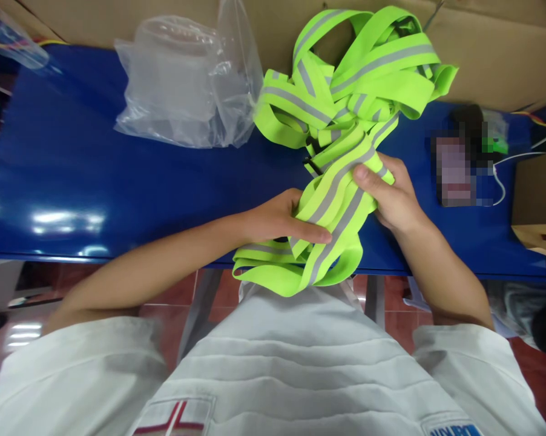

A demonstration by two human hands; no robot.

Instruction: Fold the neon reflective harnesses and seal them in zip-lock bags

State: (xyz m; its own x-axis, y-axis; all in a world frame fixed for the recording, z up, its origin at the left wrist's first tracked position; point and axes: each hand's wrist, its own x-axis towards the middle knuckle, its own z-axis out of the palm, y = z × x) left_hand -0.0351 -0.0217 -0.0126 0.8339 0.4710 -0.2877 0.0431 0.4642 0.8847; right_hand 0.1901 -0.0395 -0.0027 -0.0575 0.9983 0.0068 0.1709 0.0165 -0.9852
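Observation:
A bundle of neon-yellow reflective straps (330,200) with grey stripes is gripped between both my hands. My left hand (295,221) closes on its lower left part, thumb lying across the top. Higher up on the right, my right hand (391,188) pinches the bundle with the thumb on its upper face. A loop of strap hangs below, over the table's front edge. Beyond my hands lies a tangled heap of the same straps (382,66), which meets the held part. Small black parts, perhaps buckles, show between them. The fingers under the bundle are hidden.
The blue table (64,157) spans the view, with cardboard (495,54) along its back. A clear plastic bag (177,85) lies at the back left. On the right are a blurred-out phone-like object (454,172), a white cable (500,181) and a cardboard box (539,194).

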